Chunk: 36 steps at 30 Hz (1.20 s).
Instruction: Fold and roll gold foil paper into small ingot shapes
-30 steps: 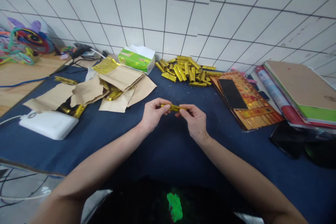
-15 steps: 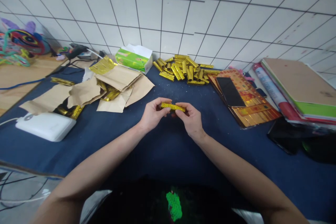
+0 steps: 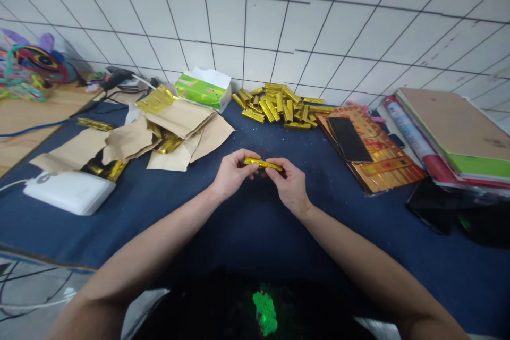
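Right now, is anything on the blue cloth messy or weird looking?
The brown papers on the left look messy: they overlap at odd angles, with gold foil poking out. Pale specks dot the blue cloth; I can't tell what they are.

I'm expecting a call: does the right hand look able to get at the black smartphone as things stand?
Probably yes, though the right hand holds one end of a gold foil strip. The black smartphone lies uncovered on printed orange sheets, beyond it to the right; nothing visible stands between them.
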Tool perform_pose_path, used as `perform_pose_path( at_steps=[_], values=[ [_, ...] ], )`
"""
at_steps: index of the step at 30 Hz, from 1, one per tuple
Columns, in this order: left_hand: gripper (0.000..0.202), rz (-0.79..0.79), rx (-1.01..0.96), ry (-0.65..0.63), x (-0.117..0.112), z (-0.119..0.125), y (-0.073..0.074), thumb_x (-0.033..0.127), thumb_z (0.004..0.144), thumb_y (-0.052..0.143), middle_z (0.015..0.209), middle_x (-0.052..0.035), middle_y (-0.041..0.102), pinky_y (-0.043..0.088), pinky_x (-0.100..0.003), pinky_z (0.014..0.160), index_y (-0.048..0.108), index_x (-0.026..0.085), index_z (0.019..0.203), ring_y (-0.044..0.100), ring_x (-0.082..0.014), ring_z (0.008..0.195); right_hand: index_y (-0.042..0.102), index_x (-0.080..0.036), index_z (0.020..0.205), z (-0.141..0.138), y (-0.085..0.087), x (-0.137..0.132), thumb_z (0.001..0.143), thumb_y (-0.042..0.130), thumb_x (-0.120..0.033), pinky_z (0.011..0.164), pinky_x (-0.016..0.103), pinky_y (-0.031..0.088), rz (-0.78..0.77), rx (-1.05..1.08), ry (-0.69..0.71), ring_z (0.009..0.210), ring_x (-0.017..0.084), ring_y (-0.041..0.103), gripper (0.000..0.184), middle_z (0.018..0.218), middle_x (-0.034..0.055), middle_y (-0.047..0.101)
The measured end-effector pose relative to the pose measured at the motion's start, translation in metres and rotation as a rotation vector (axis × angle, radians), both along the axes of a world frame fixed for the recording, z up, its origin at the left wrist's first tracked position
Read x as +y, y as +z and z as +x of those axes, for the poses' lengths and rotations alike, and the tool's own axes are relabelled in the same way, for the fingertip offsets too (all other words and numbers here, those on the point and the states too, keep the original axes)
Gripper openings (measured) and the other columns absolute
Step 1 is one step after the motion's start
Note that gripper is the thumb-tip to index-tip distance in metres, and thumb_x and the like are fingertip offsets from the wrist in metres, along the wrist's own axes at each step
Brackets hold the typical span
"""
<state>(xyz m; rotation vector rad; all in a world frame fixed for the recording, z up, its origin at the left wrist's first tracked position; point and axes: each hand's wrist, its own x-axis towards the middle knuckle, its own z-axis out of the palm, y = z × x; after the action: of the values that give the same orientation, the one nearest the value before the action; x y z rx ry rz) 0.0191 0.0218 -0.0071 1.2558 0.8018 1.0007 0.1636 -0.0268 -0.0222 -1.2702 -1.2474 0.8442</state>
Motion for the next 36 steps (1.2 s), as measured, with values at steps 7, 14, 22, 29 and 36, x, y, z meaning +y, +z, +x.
perform_pose_path(
  at_steps=[7,14,22,29,36],
  values=[
    [0.019,-0.012,-0.007,0.034,0.004,-0.002,0.000,0.024,0.066,0.069,0.068,-0.0003,0.062,0.046,-0.020,0.051,0.063,0.013,0.080,0.056,-0.0082,0.057,0.058,-0.019,0.094,0.000,-0.002,0.005,0.076,0.060,-0.041,0.057,0.029,0.053,-0.092,0.265,0.038,0.056,0.013,0.064,0.028,0.072,-0.0008,0.064],
    [0.025,-0.049,-0.050,0.047,0.004,-0.002,0.000,0.021,0.063,0.070,0.075,-0.0010,0.064,0.045,-0.019,0.052,0.064,0.013,0.086,0.056,-0.0079,0.060,0.059,-0.018,0.090,0.001,-0.004,0.009,0.073,0.063,-0.036,0.050,0.027,0.052,-0.131,0.358,0.011,0.049,0.012,0.062,0.025,0.068,-0.0022,0.064],
    [0.040,-0.182,-0.206,0.078,0.006,-0.002,0.001,0.019,0.059,0.073,0.070,0.0028,0.062,0.047,-0.019,0.057,0.059,0.015,0.097,0.058,-0.0075,0.062,0.059,-0.020,0.097,0.001,-0.005,0.007,0.068,0.066,-0.031,0.060,0.029,0.054,-0.081,0.195,0.016,0.059,0.011,0.061,0.032,0.081,-0.0005,0.065],
    [0.034,-0.145,-0.209,0.074,0.004,0.000,0.002,0.017,0.059,0.074,0.075,0.0004,0.066,0.046,-0.019,0.060,0.062,0.015,0.090,0.059,-0.0077,0.064,0.060,-0.020,0.084,0.002,-0.014,0.009,0.069,0.065,-0.029,0.067,0.031,0.050,-0.117,-0.005,0.102,0.067,0.014,0.058,0.018,0.077,0.0007,0.063],
    [0.022,0.077,0.039,0.019,-0.002,0.001,-0.002,0.020,0.063,0.071,0.074,-0.0002,0.064,0.046,-0.025,0.067,0.065,0.016,0.084,0.058,-0.0110,0.067,0.057,-0.021,0.086,-0.002,-0.005,0.003,0.071,0.066,-0.032,0.065,0.030,0.047,-0.079,-0.104,0.074,0.068,0.014,0.056,0.021,0.080,0.0015,0.059]
  ],
)
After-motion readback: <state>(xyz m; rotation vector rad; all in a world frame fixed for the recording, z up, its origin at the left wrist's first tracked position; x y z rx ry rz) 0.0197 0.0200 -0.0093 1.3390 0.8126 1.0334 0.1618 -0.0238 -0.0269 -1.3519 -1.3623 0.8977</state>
